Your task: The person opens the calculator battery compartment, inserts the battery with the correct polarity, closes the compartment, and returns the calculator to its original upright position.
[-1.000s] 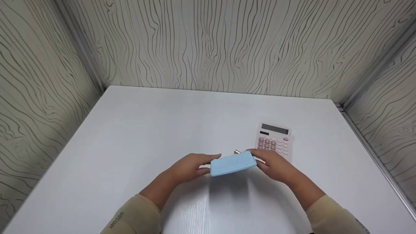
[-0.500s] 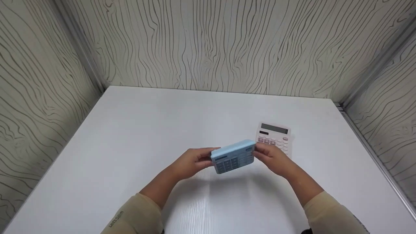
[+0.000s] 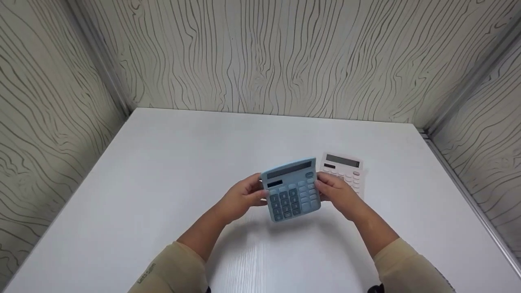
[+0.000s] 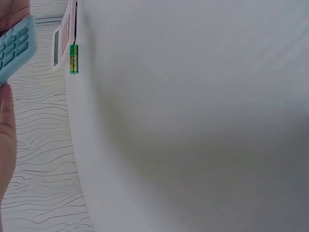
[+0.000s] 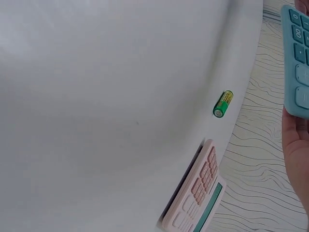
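In my head view, one second ago I saw the blue calculator's blank side; now, just below the middle of the frame, its front faces me, so I judge it is readable. Left hand and right hand pinch its opposite edges, closed to its width.

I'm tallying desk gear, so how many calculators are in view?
2. The blue calculator is held above the white table by the left hand and right hand; the pink calculator lies on the table, partly hidden by the right hand in the head view.
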Demonstrator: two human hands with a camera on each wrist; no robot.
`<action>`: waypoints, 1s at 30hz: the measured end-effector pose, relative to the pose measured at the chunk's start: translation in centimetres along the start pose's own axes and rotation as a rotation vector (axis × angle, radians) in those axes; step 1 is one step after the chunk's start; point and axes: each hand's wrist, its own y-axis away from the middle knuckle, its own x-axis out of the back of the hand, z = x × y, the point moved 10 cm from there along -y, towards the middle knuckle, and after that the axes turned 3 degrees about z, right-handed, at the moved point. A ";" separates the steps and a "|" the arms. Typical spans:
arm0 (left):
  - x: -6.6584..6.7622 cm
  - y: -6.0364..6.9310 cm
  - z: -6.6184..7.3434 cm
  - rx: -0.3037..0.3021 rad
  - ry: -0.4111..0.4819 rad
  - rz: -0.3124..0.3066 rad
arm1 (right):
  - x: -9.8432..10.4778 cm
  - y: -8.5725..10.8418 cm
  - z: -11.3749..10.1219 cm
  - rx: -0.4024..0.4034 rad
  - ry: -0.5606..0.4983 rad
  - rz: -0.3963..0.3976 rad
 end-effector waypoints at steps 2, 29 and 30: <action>0.1 0.0 -0.2 0.020 0.028 0.018 | 0.0 -0.1 0.1 -0.022 -0.018 0.023; 2.8 -0.2 -2.2 0.235 0.119 0.309 | -0.9 -0.2 0.6 -0.062 0.094 0.121; 3.0 -0.1 -2.4 0.242 0.118 0.316 | -1.1 -0.1 0.8 -0.058 0.083 0.107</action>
